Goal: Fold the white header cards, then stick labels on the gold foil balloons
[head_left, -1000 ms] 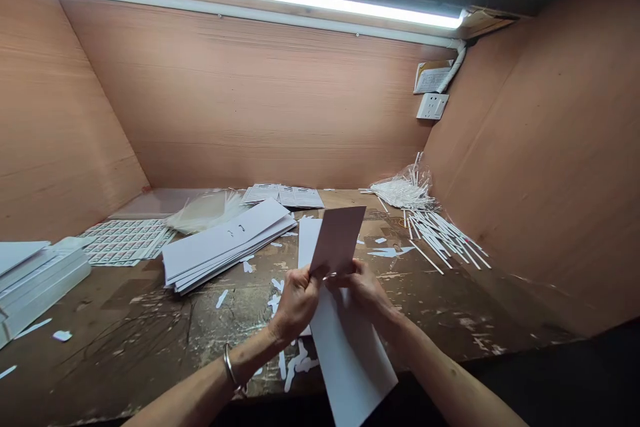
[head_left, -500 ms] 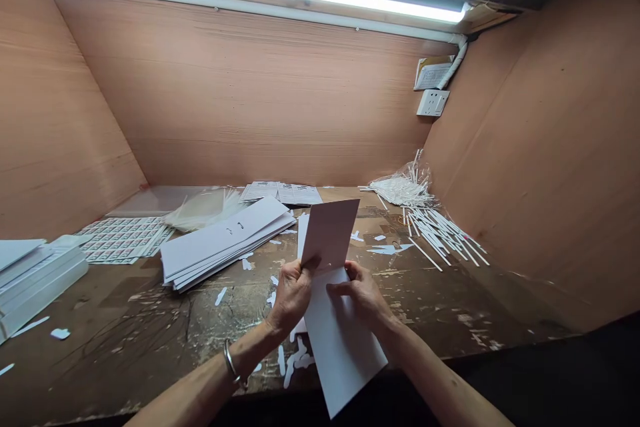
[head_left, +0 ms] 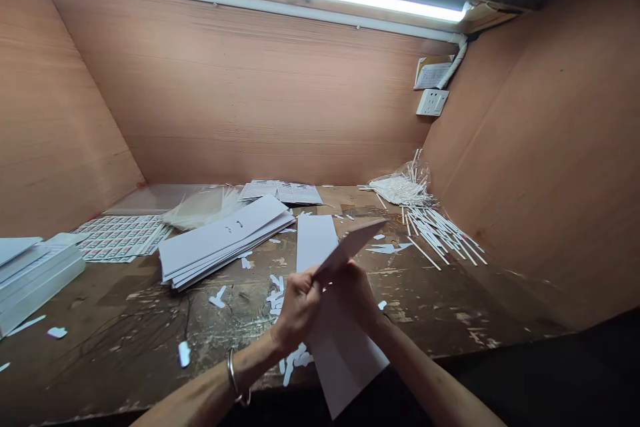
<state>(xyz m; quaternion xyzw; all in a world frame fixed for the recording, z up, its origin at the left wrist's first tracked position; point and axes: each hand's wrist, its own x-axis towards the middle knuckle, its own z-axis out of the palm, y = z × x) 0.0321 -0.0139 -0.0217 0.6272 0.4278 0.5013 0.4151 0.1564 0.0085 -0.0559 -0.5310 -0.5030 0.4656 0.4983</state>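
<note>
A long white card (head_left: 345, 360), bent across its middle, is in both of my hands above the table's front edge. My left hand (head_left: 299, 310) is closed on the left edge at the bend, thumb on top. My right hand (head_left: 357, 293) is closed at the bend from the right, with its fingers partly hidden under the raised upper flap. Small holes show at the bend between the hands. Behind the held card, another white card (head_left: 316, 237) lies flat on the table. Small white paper offcuts (head_left: 295, 363) are scattered beneath and left of my hands.
A stack of white cards (head_left: 225, 237) lies left of centre. Sticker sheets (head_left: 125, 238) and a white box of papers (head_left: 45, 280) are farther left. Printed sheets (head_left: 283, 191) lie at the back. Thin white sticks (head_left: 440, 230) are spread on the right, below a wall socket (head_left: 433, 103).
The card's upper flap has tipped down toward the right, uncovering more of the flat card behind. My right hand has moved under the flap. New offcuts lie on the table at left.
</note>
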